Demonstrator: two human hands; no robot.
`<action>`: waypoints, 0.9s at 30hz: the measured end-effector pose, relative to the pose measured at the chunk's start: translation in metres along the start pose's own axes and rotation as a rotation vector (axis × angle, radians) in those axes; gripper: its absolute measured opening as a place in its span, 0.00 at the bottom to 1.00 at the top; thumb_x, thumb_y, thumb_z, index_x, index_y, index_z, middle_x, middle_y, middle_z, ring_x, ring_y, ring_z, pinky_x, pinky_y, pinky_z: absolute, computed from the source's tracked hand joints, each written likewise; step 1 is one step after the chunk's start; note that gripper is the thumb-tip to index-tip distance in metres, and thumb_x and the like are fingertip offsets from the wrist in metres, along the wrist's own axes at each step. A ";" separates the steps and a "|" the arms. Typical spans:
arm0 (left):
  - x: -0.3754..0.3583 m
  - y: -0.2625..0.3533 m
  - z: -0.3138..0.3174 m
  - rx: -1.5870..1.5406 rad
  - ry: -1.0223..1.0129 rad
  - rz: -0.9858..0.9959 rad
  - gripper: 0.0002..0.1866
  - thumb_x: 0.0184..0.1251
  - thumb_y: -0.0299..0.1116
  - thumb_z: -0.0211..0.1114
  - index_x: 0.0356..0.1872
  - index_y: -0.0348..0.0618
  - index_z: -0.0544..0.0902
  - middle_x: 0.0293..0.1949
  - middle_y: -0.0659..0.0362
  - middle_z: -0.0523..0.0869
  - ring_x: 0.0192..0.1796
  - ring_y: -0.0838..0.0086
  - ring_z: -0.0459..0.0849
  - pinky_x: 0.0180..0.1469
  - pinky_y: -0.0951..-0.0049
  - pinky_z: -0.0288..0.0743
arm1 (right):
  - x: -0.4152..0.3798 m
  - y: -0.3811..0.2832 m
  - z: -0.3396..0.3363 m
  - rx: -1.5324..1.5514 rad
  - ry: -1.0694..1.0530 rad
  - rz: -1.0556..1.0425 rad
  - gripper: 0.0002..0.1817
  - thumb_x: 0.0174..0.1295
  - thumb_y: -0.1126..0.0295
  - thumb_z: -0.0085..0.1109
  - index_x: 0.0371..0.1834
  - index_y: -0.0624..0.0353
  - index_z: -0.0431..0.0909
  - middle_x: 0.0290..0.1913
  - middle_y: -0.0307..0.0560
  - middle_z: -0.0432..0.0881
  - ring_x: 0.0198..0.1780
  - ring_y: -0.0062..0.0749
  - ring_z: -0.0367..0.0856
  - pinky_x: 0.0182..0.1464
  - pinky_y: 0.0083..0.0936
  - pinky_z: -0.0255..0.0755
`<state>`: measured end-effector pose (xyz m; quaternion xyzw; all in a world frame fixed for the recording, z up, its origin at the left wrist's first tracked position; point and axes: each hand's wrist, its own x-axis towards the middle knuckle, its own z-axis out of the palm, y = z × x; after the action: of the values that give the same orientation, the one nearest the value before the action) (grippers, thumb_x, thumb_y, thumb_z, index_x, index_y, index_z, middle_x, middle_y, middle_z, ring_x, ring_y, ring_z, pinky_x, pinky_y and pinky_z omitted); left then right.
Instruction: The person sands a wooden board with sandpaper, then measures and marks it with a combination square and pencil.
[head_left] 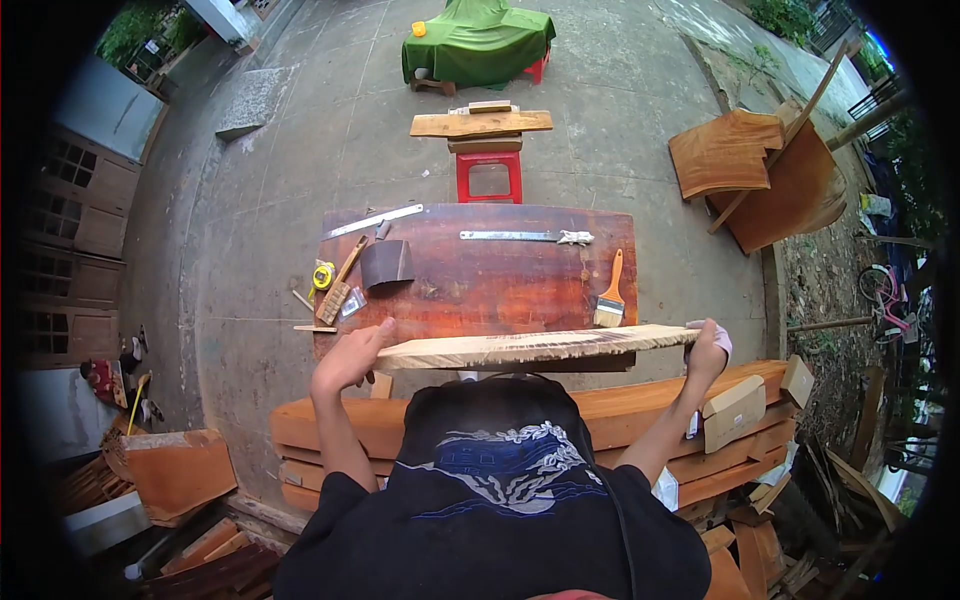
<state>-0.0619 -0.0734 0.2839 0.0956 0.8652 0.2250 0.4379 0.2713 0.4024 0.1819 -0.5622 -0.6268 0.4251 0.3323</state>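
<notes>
At the left of the wooden table (460, 290), a yellow tape measure (323, 275) lay beside a worn wooden-handled brush (339, 288); no maker's name could be read on either. A small clear packet (353, 302) lay near the brush, its print too small to make out. The left hand (348, 360) was closed on the left end of the wooden plank (520, 346), its fingers partly hidden behind the wood. To its right, a dark curled sheet (388, 264) stood on the tabletop, with no legible marking.

The plank spanned between both hands along the table's near edge; whether it bore on the table could not be told. It was judged stiff and moderately heavy, dry rather than slippery, with a ragged edge likely to splinter. A hold at both ends, palms clear of that edge, was judged soundest.

Farther right, a steel rule (508, 236) showed no readable figures, nor did the orange-handled paintbrush (611, 290) show lettering. The right hand (709, 350) gripped the plank's right end, its fingertips largely out of sight.
</notes>
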 end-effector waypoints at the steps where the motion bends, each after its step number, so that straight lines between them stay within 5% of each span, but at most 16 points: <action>1: 0.001 -0.005 0.000 -0.051 0.022 0.017 0.43 0.85 0.71 0.45 0.54 0.33 0.87 0.29 0.51 0.88 0.26 0.67 0.88 0.27 0.66 0.80 | 0.000 -0.006 0.004 0.007 -0.013 0.008 0.18 0.74 0.64 0.56 0.31 0.64 0.87 0.19 0.37 0.77 0.16 0.21 0.71 0.20 0.25 0.61; 7: -0.007 -0.017 0.000 0.008 -0.019 -0.003 0.39 0.86 0.67 0.48 0.60 0.35 0.85 0.33 0.51 0.89 0.29 0.67 0.90 0.29 0.66 0.82 | -0.006 -0.016 0.023 0.127 -0.097 -0.022 0.17 0.75 0.65 0.55 0.32 0.64 0.88 0.20 0.38 0.80 0.16 0.20 0.72 0.20 0.24 0.61; 10: -0.014 -0.023 0.005 -0.087 0.074 0.080 0.38 0.82 0.67 0.56 0.66 0.36 0.84 0.47 0.46 0.92 0.35 0.68 0.92 0.36 0.66 0.85 | -0.007 -0.013 0.025 0.135 -0.110 -0.044 0.17 0.76 0.65 0.55 0.33 0.64 0.89 0.21 0.38 0.80 0.16 0.19 0.72 0.19 0.23 0.61; 13: -0.014 -0.038 0.007 -0.112 0.107 0.137 0.39 0.73 0.62 0.71 0.71 0.38 0.82 0.65 0.42 0.88 0.47 0.67 0.93 0.47 0.65 0.86 | -0.007 -0.011 0.027 0.149 -0.096 -0.046 0.18 0.77 0.65 0.55 0.33 0.64 0.88 0.21 0.38 0.80 0.16 0.19 0.72 0.19 0.23 0.60; 16: -0.026 -0.041 0.003 0.140 0.142 0.380 0.38 0.64 0.48 0.83 0.72 0.40 0.82 0.67 0.46 0.88 0.68 0.53 0.87 0.65 0.58 0.82 | -0.010 -0.014 0.024 0.139 -0.115 -0.054 0.18 0.77 0.65 0.55 0.33 0.64 0.88 0.22 0.38 0.81 0.18 0.19 0.73 0.20 0.24 0.62; 19: -0.026 -0.033 0.017 0.300 0.207 0.290 0.36 0.57 0.42 0.85 0.66 0.38 0.86 0.71 0.41 0.84 0.64 0.50 0.88 0.60 0.54 0.84 | 0.000 -0.010 0.010 0.009 -0.249 -0.031 0.18 0.76 0.63 0.56 0.35 0.65 0.89 0.24 0.40 0.82 0.20 0.22 0.77 0.23 0.26 0.67; 22: -0.027 -0.005 0.046 0.577 0.616 0.609 0.30 0.53 0.33 0.82 0.61 0.39 0.89 0.64 0.44 0.89 0.62 0.48 0.88 0.60 0.54 0.84 | 0.002 -0.024 -0.005 -0.121 -0.396 0.050 0.19 0.77 0.59 0.56 0.42 0.63 0.89 0.28 0.42 0.85 0.21 0.24 0.78 0.22 0.24 0.70; 25: -0.009 0.008 0.070 0.255 0.409 0.712 0.27 0.50 0.28 0.79 0.56 0.41 0.91 0.54 0.48 0.92 0.58 0.52 0.91 0.57 0.56 0.85 | 0.013 -0.046 -0.011 -0.297 -0.511 0.107 0.18 0.76 0.58 0.61 0.49 0.64 0.88 0.33 0.46 0.88 0.28 0.29 0.85 0.31 0.30 0.79; 27: -0.009 0.014 0.073 0.329 0.389 0.648 0.19 0.52 0.30 0.78 0.49 0.44 0.95 0.45 0.50 0.94 0.50 0.54 0.93 0.54 0.57 0.86 | 0.026 -0.071 -0.013 -0.658 -0.564 -0.141 0.17 0.73 0.61 0.64 0.53 0.64 0.87 0.45 0.54 0.90 0.43 0.41 0.90 0.47 0.36 0.82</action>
<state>0.0013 -0.0419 0.2590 0.3876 0.8814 0.2237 0.1513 0.2488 0.4295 0.2497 -0.4557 -0.8318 0.3162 -0.0204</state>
